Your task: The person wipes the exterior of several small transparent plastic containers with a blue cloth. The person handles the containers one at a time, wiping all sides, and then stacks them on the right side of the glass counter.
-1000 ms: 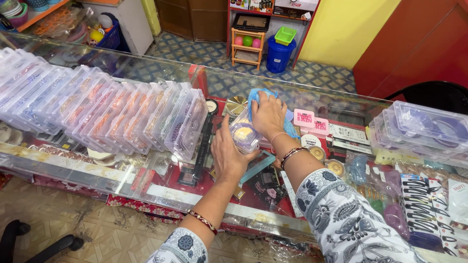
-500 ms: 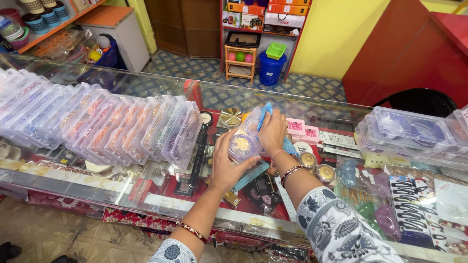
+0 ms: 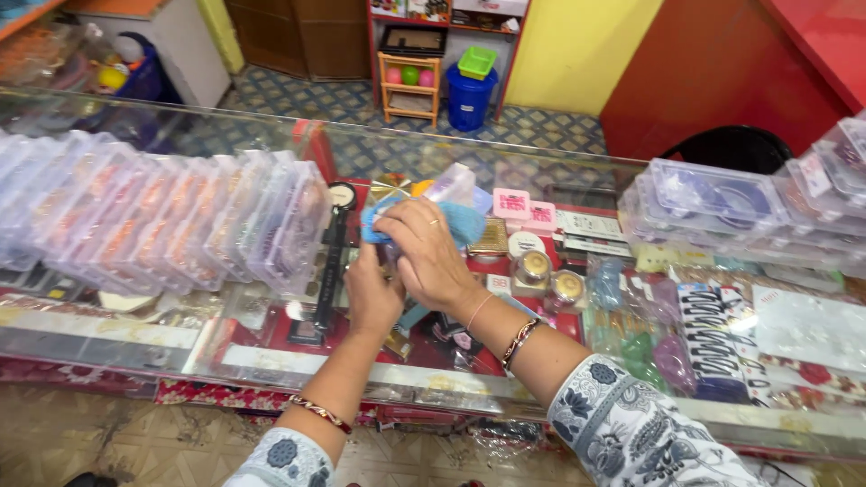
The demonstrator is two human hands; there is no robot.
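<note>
— Hands first: what has the left hand (image 3: 374, 293) got?
— Fingers closed under a small clear box (image 3: 448, 188), held above the middle of the glass counter (image 3: 108, 329).
— And the right hand (image 3: 424, 257)?
— Curled over a blue cloth (image 3: 465, 221), pressing it on the box. Looks like wiping.
— Next?
— Probably turning the box for the unwiped sides, grip kept firm.

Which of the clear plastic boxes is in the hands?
The small clear box under the blue cloth, gripped by both hands; the others stand in rows on the glass counter.
</note>
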